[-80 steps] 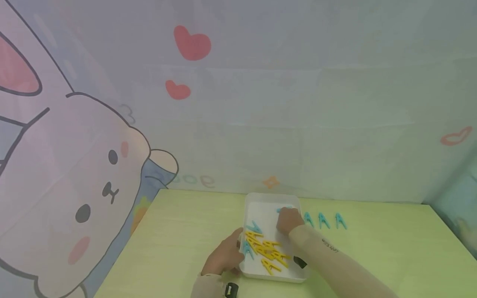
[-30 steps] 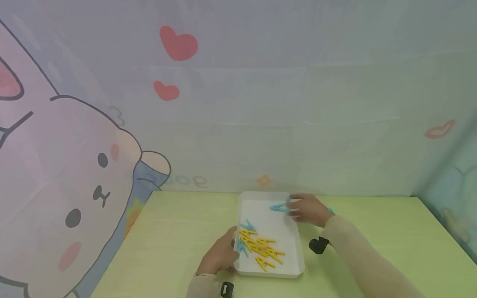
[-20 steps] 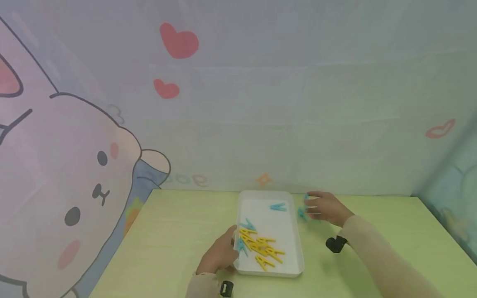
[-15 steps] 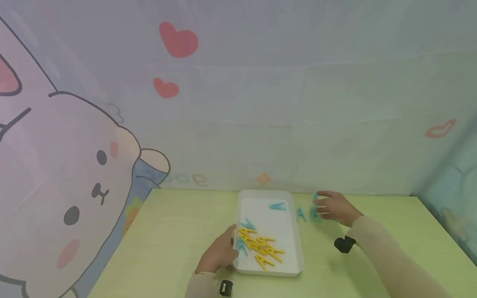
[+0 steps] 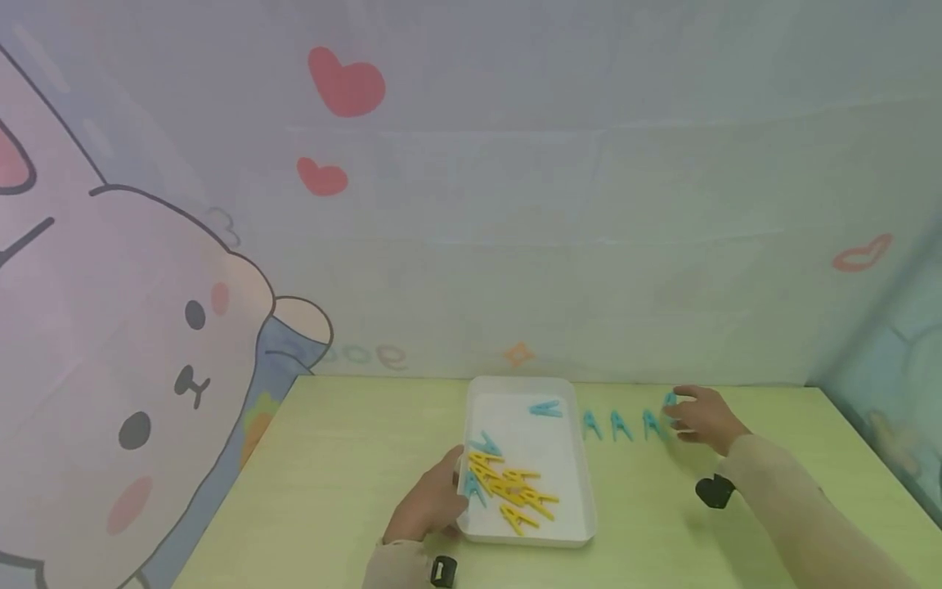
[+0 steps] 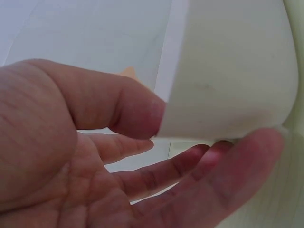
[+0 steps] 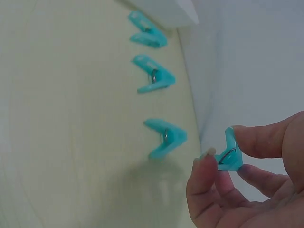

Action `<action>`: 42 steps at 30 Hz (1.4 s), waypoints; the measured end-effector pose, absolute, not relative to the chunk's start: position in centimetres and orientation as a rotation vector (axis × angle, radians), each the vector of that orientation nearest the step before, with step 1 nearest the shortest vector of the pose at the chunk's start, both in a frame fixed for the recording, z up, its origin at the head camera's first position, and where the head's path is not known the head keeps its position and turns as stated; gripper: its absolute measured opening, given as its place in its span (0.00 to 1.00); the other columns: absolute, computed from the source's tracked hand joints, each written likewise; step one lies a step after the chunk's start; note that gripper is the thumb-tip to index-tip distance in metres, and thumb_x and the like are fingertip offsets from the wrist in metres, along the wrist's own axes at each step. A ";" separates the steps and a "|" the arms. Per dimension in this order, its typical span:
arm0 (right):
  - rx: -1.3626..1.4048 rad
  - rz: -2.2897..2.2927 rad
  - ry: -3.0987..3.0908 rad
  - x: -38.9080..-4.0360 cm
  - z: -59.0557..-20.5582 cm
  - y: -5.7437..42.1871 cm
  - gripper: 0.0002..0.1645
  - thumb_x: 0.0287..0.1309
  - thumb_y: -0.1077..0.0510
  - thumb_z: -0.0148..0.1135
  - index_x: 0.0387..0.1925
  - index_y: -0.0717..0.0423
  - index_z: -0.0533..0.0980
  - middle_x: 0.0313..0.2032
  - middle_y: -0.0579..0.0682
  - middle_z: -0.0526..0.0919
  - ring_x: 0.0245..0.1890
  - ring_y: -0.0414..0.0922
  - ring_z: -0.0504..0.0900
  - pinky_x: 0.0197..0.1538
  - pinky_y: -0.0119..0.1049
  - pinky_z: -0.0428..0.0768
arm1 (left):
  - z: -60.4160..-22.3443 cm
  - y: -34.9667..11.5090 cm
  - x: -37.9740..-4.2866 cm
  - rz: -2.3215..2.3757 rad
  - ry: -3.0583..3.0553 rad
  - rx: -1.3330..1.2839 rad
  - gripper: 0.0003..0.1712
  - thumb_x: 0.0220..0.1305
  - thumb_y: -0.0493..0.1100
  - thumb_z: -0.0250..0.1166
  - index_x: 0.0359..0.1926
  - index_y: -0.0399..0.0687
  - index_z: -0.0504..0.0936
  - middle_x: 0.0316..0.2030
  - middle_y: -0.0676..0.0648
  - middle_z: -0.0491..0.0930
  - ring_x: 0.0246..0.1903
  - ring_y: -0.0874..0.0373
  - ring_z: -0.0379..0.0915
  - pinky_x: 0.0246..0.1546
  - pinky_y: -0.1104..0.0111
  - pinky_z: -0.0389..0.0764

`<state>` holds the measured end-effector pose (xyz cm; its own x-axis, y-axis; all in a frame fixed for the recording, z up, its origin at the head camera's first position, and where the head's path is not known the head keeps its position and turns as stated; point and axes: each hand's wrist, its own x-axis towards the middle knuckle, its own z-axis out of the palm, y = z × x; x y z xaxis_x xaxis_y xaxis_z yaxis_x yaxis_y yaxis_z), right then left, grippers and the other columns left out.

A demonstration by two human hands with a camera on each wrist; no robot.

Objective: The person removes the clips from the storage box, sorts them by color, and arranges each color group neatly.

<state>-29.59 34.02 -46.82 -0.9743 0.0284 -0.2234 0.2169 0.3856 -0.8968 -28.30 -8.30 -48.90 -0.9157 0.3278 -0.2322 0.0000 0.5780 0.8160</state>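
Note:
Between thumb and fingers, my right hand (image 5: pixel 706 419) pinches a blue clothespin (image 7: pixel 231 154), held over the table at the right end of a row. That row is three blue clothespins (image 5: pixel 621 425) lying to the right of the white tray (image 5: pixel 570 458). My left hand (image 5: pixel 430 495) holds the tray's left side; in the left wrist view the thumb presses the rim and the fingertips reach the bottom edge of its wall. Inside the tray, several yellow clothespins (image 5: pixel 518 517) are heaped at the front left beside two blue ones, and another blue clothespin (image 5: pixel 545 408) lies near the back.
The light green table (image 5: pixel 353 458) runs back to a hanging printed cloth (image 5: pixel 471 270) with hearts and a cartoon rabbit. A black strap device (image 5: pixel 443 571) sits at my left wrist and another black device (image 5: pixel 714 492) at my right.
My right hand has carried a blue clothespin out of the tray and rightward past the three on the table. The left hand has stayed at the tray.

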 end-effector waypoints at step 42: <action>0.258 -0.742 3.051 -30.0 -51.5 36.0 0.27 0.50 0.62 0.51 0.50 0.78 0.66 0.49 0.76 0.68 0.48 0.71 0.66 0.43 0.60 0.70 | -49.0 -8.6 -28.4 1.247 2.471 0.282 0.44 0.52 0.29 0.55 0.69 0.47 0.49 0.51 0.34 0.68 0.17 0.53 0.72 0.16 0.62 0.75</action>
